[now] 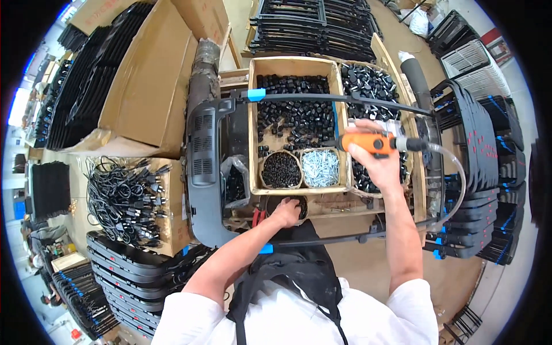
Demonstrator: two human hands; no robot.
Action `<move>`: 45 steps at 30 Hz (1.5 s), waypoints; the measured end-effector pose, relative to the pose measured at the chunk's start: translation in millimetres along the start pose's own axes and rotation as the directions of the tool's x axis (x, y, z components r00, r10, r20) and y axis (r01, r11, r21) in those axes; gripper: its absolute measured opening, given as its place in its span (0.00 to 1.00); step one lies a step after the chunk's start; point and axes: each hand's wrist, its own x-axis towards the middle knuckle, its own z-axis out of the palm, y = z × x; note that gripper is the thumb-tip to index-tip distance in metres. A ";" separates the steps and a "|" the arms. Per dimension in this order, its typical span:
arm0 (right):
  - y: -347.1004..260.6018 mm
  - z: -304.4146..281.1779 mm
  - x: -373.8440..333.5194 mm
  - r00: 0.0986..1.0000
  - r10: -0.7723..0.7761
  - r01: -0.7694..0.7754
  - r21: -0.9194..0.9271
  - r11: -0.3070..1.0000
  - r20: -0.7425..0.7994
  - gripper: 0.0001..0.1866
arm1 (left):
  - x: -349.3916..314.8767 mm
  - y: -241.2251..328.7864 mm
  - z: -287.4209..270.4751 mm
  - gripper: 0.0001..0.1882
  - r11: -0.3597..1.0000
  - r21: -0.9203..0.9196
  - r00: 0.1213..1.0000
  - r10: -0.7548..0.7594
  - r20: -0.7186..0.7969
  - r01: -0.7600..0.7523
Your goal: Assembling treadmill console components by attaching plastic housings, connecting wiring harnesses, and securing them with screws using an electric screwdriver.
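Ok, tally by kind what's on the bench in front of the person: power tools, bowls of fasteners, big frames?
orange power screwdriver: 1
bowl of black fasteners: 1
bowl of silver screws: 1
black plastic frame: 1
Total: 4

The left hand [286,213] is covering part of a round black container [300,202], its fingertips lying out of sight. The right hand [371,150] is hiding the orange driver's [374,142] grip; its tip is indistinguishable.
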 end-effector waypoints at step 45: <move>220.9 4.5 -7.8 0.736 0.544 0.323 -0.915 0.242 0.404 0.21 | -71.7 91.5 -100.0 0.19 -0.140 -0.985 0.995 -0.022 -0.101 -0.103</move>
